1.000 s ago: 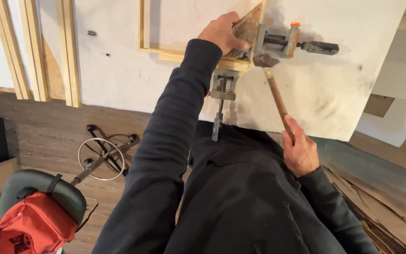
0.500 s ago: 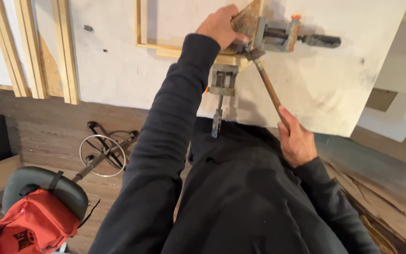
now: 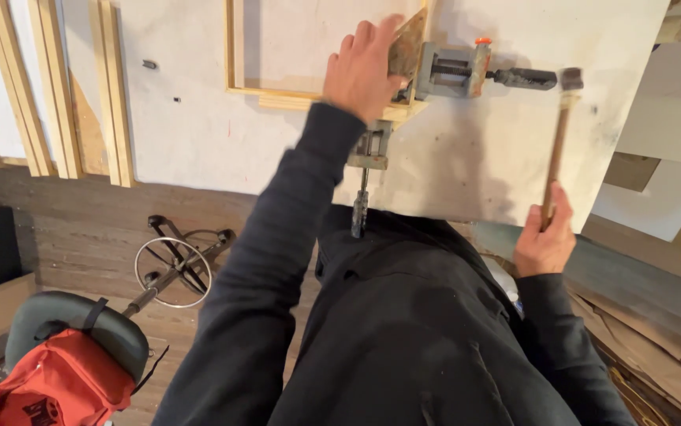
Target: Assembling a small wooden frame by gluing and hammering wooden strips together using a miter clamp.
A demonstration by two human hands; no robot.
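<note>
The wooden frame (image 3: 277, 95) is held in the corner clamp (image 3: 451, 71) on the white worktop (image 3: 474, 158), pressed by the left hand (image 3: 364, 71). The hammer (image 3: 557, 142) is gripped by the right hand (image 3: 545, 241); a misplaced blow could strike fingers (image 3: 372, 35) or shift the joint.

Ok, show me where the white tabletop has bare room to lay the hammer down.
Bare tabletop lies between the corner clamp and the near edge, left of the hammer. It is crowded at the frame corner under the left hand.
</note>
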